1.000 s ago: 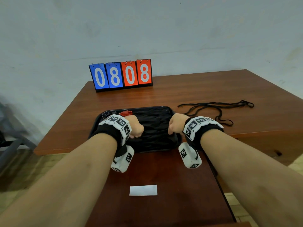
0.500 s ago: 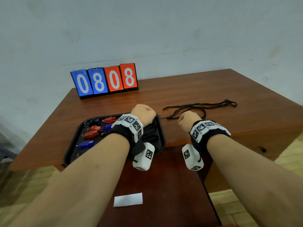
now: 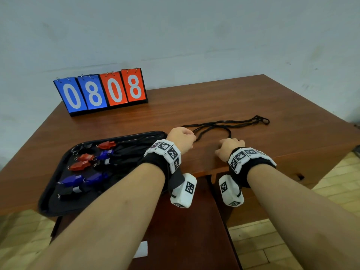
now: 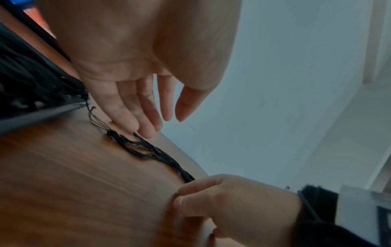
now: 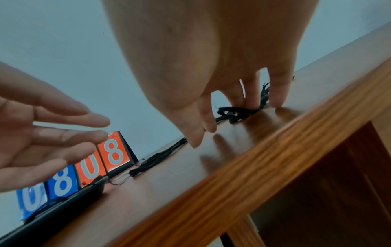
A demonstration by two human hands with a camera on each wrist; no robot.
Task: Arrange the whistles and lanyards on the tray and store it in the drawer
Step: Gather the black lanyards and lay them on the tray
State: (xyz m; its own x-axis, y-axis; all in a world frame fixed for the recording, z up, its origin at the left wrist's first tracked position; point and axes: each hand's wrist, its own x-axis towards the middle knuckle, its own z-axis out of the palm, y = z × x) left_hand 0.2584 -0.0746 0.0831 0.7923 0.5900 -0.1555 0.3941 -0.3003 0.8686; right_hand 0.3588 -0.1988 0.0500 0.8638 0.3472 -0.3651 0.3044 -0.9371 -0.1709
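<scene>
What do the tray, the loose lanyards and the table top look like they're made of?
Tray: looks like black plastic with a smooth, faintly shiny rim. Lanyards: black woven cord, limp and matte. Table: reddish-brown wood or wood-look laminate; grain lines and a soft sheen.

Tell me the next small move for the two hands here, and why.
Probably pinch and lift the black lanyards toward the tray: they lie on the table outside it, right hand fingertips on them, left hand open just above.
</scene>
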